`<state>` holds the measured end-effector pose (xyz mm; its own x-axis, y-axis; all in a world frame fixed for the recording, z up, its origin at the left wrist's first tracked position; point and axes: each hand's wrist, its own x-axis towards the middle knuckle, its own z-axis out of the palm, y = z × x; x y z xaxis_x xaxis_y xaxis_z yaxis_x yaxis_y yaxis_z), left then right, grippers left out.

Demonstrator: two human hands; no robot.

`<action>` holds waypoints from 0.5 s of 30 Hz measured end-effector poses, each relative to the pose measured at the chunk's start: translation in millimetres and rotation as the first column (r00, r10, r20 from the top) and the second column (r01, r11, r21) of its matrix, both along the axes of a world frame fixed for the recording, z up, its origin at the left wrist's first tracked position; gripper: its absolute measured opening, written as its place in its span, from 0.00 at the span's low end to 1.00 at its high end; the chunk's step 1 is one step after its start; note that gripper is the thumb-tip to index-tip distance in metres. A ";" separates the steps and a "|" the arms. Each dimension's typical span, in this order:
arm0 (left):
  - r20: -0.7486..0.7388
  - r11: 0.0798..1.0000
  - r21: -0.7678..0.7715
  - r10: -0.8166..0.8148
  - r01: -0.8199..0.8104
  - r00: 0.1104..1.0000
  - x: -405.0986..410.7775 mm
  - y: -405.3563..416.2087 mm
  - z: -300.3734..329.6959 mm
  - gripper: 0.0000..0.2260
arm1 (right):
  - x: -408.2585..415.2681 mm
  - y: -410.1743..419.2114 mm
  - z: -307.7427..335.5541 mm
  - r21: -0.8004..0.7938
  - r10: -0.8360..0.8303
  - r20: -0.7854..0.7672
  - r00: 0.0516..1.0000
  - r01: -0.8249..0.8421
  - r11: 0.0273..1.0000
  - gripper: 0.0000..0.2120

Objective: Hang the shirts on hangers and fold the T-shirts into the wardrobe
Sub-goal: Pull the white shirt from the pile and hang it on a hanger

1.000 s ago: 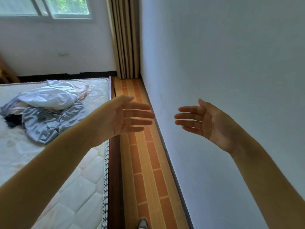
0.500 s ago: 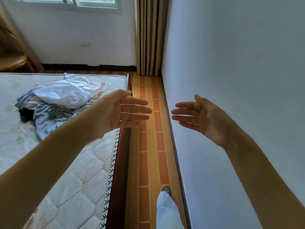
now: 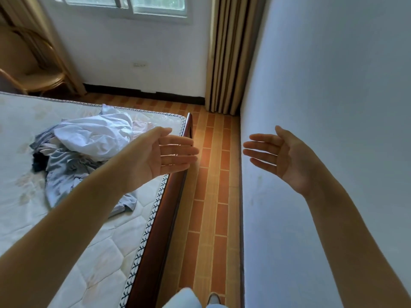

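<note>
A heap of clothes lies on the bare mattress [image 3: 26, 218] at the left: a crumpled white garment [image 3: 95, 134] on top, a grey-blue shirt [image 3: 64, 174] under it, and a dark item [image 3: 40, 162] at its left edge. My left hand [image 3: 160, 154] is held out over the bed's right edge, palm facing right, fingers apart, empty. My right hand [image 3: 287, 156] is raised in front of the white wall, palm facing left, fingers apart, empty. The two palms face each other. No hanger or wardrobe is in view.
A strip of brown tiled floor [image 3: 211, 196] runs between the wooden bed frame [image 3: 169, 210] and the white wall [image 3: 333, 85]. A striped curtain [image 3: 229, 54] hangs in the far corner under the window. A rattan chair [image 3: 33, 70] stands at far left. My leg and shoe [image 3: 213, 300] show below.
The view has moved forward and turned left along the bed, so the clothes heap sits closer and more of the far wall and chair shows. Both hands stay raised, open and empty.
</note>
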<state>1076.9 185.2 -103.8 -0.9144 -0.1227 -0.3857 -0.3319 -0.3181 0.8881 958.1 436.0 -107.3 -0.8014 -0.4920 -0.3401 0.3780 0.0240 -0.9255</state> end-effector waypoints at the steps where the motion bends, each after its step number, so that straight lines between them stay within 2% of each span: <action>1: 0.004 1.000 0.007 0.022 -0.022 1.000 -8.3 -8.4 -2.0 0.19 | -12.3 -7.3 -1.4 0.006 0.012 0.004 1.000 -0.012 1.000 0.23; 7: 0.035 0.993 0.021 0.118 -0.119 0.992 -63.3 -66.3 -20.1 0.19 | -84.8 -67.4 -13.4 0.065 0.120 0.004 0.993 -0.120 0.991 0.24; 15: 0.017 0.982 -0.007 0.187 -0.187 0.982 -156.7 -178.3 -26.3 0.20 | -186.7 -184.8 -20.7 0.093 0.176 -0.020 0.984 -0.173 0.981 0.24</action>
